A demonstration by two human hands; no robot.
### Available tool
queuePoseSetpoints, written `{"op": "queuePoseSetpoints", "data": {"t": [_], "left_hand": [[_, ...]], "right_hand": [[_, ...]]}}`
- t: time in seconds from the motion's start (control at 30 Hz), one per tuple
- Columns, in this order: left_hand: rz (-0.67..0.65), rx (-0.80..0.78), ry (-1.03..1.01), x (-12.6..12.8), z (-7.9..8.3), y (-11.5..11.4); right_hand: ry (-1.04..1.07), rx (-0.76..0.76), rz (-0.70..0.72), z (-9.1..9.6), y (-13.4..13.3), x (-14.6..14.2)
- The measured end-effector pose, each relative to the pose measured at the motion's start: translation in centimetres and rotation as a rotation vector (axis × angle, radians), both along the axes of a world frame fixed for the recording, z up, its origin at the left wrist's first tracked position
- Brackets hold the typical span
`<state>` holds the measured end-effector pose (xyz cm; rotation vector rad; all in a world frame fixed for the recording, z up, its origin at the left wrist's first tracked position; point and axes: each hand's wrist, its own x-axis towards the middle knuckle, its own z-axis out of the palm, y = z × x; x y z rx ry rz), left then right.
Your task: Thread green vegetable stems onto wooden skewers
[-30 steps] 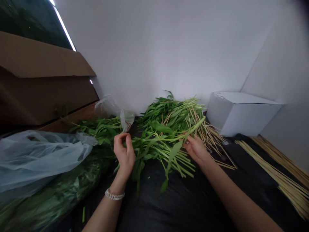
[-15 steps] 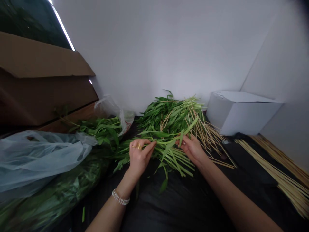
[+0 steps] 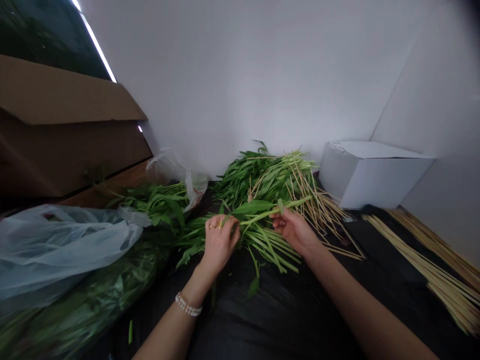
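My left hand, with rings on a finger, closes its fingertips around the leafy end of a water spinach stalk. The pale green stem slants up to the right, past the fingertips of my right hand. That hand is pinched at the stem, a small leaf standing up by its fingers. Below both hands lies a loose bunch of cut water spinach, stems pointing right and leaves left. Behind them is a larger pile of water spinach with thin wooden sticks across its right side.
On the left are a clear plastic bag over packed greens, another bag of greens and a cardboard box. A white box stands at the back right, with long sticks in front. Black sheeting covers the surface.
My left hand has turned and its fingers have curled in more. The stalk now lies straighter between the hands, its stem end pointing right; the long leaf by my right hand has shifted.
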<state>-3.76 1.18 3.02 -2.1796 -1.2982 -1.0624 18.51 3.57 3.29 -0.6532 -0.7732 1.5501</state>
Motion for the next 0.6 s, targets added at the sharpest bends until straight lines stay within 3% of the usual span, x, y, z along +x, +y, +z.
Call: {"op": "queuePoseSetpoints", "data": {"t": [0.2, 0.4, 0.6], "left_hand": [[-0.091, -0.066, -0.08, 0.0, -0.2, 0.4], [-0.208, -0.257, -0.132, 0.4, -0.3, 0.5], [-0.186, -0.188, -0.076, 0.6, -0.6, 0.4]], "right_hand": [[0.039, -0.029, -0.004, 0.5, -0.4, 0.0], [-0.024, 0.041, 0.086, 1.0, -1.2, -0.4], [-0.054, 0.017, 0.005, 0.2, -0.6, -0.5]]}}
